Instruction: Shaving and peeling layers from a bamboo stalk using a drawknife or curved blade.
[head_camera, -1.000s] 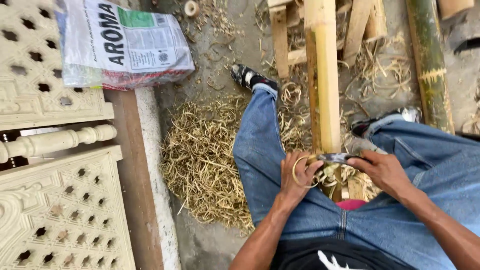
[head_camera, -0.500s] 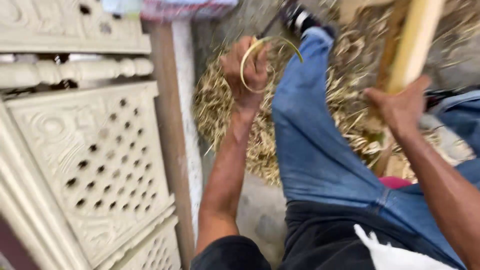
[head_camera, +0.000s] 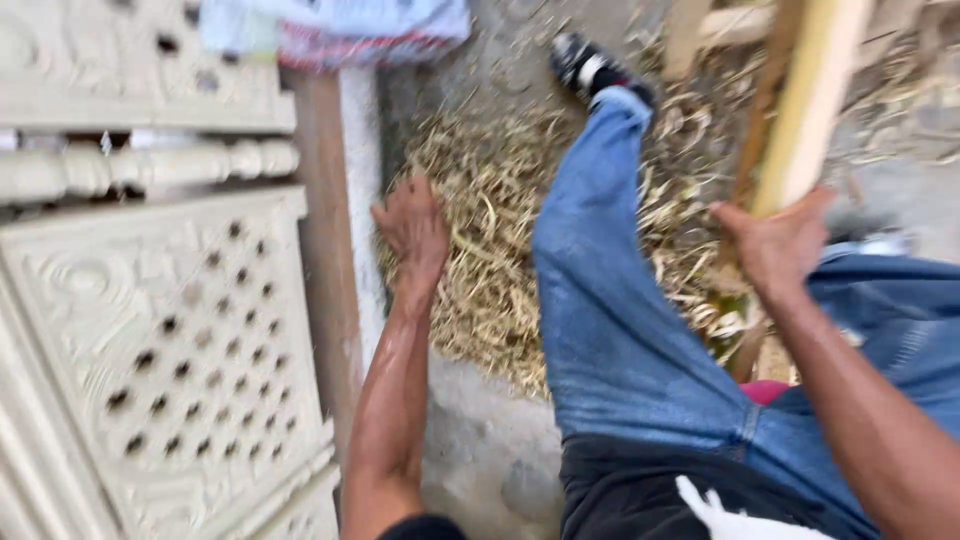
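Two hands in view, both mine. Right hand (head_camera: 775, 240) is wrapped around the bamboo pole (head_camera: 810, 100), fingers closed on it at its lower visible part. Pole's long axis runs steeply up the frame, tilted a bit to the right, top end going out past the upper edge. Lower end drops behind my hand and between my legs; can't see where it ends. Frame is motion-blurred, so the exact finger wrap is soft.

Left hand (head_camera: 412, 228) is out to the left side, arm straight, palm down over the pile of bamboo shavings (head_camera: 490, 260). Fingers loosely curled, nothing visible in them. Can't tell if the fingertips touch the shavings or sit just above.

Shavings pile lies on the concrete ground (head_camera: 480, 460), between the pale curb strip (head_camera: 360, 180) and my left leg in blue jeans (head_camera: 610, 300). That leg is stretched forward, black shoe (head_camera: 590, 65) at the far end, toe pointing up-frame. More shavings around the pole base, right of the leg.

Left edge: carved, perforated pale panels (head_camera: 150, 340) with a turned baluster (head_camera: 140, 165) lying across them. A printed sack (head_camera: 340, 25) lies at the top, beyond the curb. Wooden pieces (head_camera: 700, 30) behind the pole, blurred.
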